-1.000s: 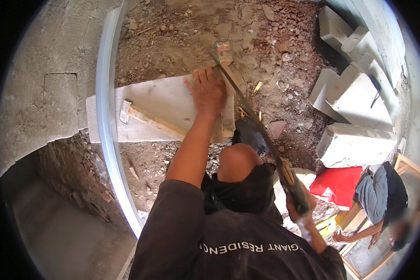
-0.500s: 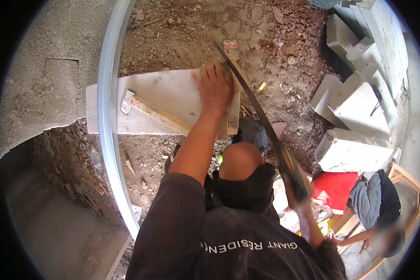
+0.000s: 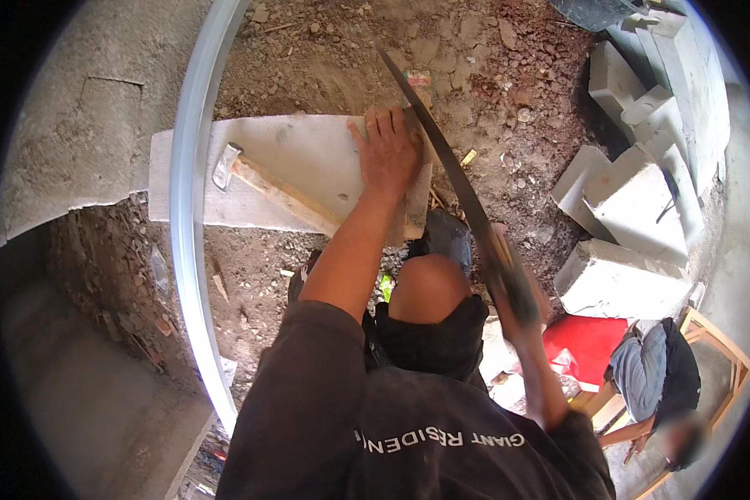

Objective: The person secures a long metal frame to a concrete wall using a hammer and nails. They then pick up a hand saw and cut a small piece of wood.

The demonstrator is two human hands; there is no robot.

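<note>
My left hand [image 3: 390, 154] presses down on the right end of a pale grey slab [image 3: 275, 137], its fingers stretched out. Beneath and beside this palm runs a narrow strip of wood [image 3: 417, 208]. A hammer [image 3: 279, 193] with a worn wooden handle lies on the slab, its metal head to the left. In my right hand [image 3: 521, 296] is a handsaw [image 3: 450, 162] with a long dark blade. The blade slants up and left past the slab's right edge; the hand and handle are blurred. Whether the teeth touch the wood, I cannot tell.
A curved-looking metal bar [image 3: 187, 167] crosses the slab's left end. Pale blocks [image 3: 625, 279] are piled at the right. Loose soil and rubble [image 3: 508, 75] cover the ground. Another person [image 3: 642, 375] is at the lower right, near a wooden frame [image 3: 729, 350] and a red sheet [image 3: 587, 346].
My right hand has moved slightly down and left with the handsaw. My left hand stays pressed on the slab's end. The view has shifted a little.
</note>
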